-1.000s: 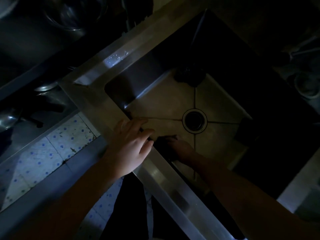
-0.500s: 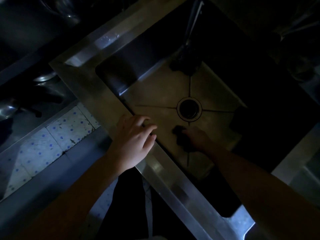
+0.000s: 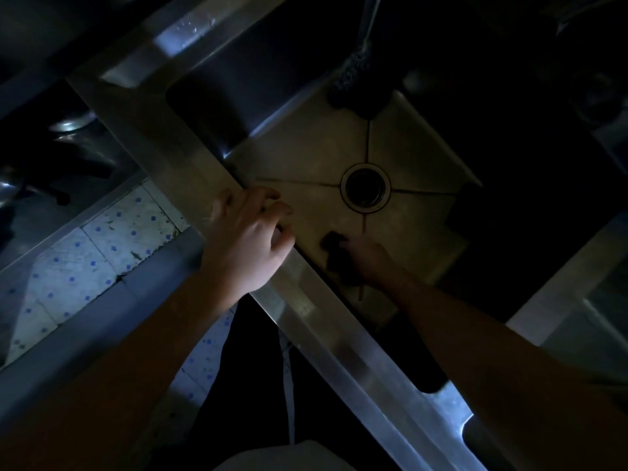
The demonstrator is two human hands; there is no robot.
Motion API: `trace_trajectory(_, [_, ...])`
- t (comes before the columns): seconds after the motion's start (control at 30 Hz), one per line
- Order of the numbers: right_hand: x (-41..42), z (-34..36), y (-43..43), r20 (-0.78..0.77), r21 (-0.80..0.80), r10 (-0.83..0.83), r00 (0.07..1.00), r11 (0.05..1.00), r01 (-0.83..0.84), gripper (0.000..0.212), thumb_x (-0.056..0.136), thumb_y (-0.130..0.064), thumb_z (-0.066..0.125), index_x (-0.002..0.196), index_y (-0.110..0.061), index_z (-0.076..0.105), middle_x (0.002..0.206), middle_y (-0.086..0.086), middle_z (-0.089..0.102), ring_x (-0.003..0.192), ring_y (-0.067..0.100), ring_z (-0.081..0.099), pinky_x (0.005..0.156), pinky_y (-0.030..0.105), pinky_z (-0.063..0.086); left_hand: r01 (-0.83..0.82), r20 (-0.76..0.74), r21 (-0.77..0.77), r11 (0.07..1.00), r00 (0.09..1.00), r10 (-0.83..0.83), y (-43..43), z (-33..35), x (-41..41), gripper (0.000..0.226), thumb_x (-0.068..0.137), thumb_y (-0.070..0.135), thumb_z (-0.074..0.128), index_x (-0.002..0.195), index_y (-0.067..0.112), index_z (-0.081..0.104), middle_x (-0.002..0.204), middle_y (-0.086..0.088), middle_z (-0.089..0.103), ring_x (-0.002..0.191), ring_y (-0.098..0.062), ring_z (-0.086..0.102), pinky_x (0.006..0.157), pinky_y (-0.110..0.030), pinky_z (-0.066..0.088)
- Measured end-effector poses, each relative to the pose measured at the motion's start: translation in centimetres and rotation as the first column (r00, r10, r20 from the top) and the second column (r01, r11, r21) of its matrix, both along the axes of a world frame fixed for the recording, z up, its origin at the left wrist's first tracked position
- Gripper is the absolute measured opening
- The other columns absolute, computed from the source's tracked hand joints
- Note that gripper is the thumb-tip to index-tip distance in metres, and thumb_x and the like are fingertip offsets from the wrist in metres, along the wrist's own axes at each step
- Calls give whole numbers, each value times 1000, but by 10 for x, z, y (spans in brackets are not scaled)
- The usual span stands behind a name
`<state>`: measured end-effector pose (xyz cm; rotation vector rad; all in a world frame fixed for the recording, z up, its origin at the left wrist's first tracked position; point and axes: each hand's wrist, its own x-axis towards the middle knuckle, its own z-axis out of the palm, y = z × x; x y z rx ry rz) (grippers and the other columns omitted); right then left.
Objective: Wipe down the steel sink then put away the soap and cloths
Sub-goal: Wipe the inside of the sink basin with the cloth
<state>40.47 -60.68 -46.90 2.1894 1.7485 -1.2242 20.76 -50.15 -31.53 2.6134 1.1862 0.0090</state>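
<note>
Dim steel sink (image 3: 306, 154): right hand (image 3: 372, 261) on dark cloth (image 3: 334, 244), grip indiscernible.

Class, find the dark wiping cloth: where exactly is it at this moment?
In the head view, the dark cloth lies on the sink floor under the right hand, between the drain and the near rim.

A: What's the person wearing?
B: Dark trousers (image 3: 251, 385), a thin pale line (image 3: 288, 385) down them — cord or seam, too dim to tell.
A: And above?
B: A pale garment (image 3: 282, 457) at the lower edge. Both forearms (image 3: 136, 351) bare — down to the left hand (image 3: 244, 243) and right hand (image 3: 370, 260).
</note>
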Motion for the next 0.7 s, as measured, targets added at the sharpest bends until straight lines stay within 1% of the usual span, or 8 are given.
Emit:
trace_trajectory(0.1, [-5,1,-37,-38,6,275,961,961,-275,48,92,-23,53,140,-24,45,147,5,41,127,27,47,99,36,45,-7,-14,28,1000,1000,7,-1,0,0,24,77,25,53,93,18,69,105,-7,63,92,-29,55,87,-40,34])
trace_trajectory(0.17, [-3,-3,-50,-38,-43,269,962,962,-271,48,95,-21,47,142,-27,41,148,4,38,129,29,43,102,37,43,-12,-22,54,998,1000,14,-2,3,0,22,74,21,55,90,18,70,105,-7,64,89,-29,56,84,-38,35])
trace_trajectory(0.27, [1,-3,-61,-18,-23,-23,1000,999,22,43,90,-25,54,132,-31,50,137,4,46,119,30,50,96,36,44,50,-157,46,998,987,-42,0,2,0,30,77,29,43,93,22,67,113,0,61,99,-24,53,89,-36,30])
trace_trajectory(0.33, [2,-4,-59,57,-57,-285,957,956,288,34,87,-18,56,121,-20,55,132,10,45,112,34,54,92,37,45,91,-220,36,995,972,-81,1,-2,-2,37,78,34,34,95,24,65,118,5,59,108,-20,49,93,-35,26])
trace_trajectory(0.4, [6,-3,-52,113,-66,-579,808,807,587,27,85,-11,56,112,-10,56,131,16,43,107,38,54,90,40,46,76,-197,39,996,978,-67,1,-2,-3,32,79,33,40,92,22,67,115,2,61,107,-21,51,94,-36,28])
trace_trajectory(0.47, [16,0,-43,76,-70,-825,560,556,828,29,86,-8,54,115,-4,54,131,20,44,110,39,53,94,40,45,38,-117,49,998,993,-32,1,0,0,22,76,28,52,87,17,69,106,-4,64,99,-25,56,90,-38,34])
trace_trajectory(0.5, [24,1,-40,53,-86,-882,468,462,882,33,88,-8,51,121,-2,52,132,21,46,114,39,52,98,40,44,26,-76,51,998,997,-22,1,0,0,20,74,27,55,85,16,69,103,-7,65,95,-27,57,89,-39,36])
trace_trajectory(0.7, [48,-4,-15,53,-43,-980,194,192,980,48,91,-15,50,136,-3,43,140,20,45,127,37,45,107,44,39,-21,0,13,1000,1000,21,1,-2,-1,29,78,33,47,92,18,68,103,-7,62,92,-27,56,93,-40,34])
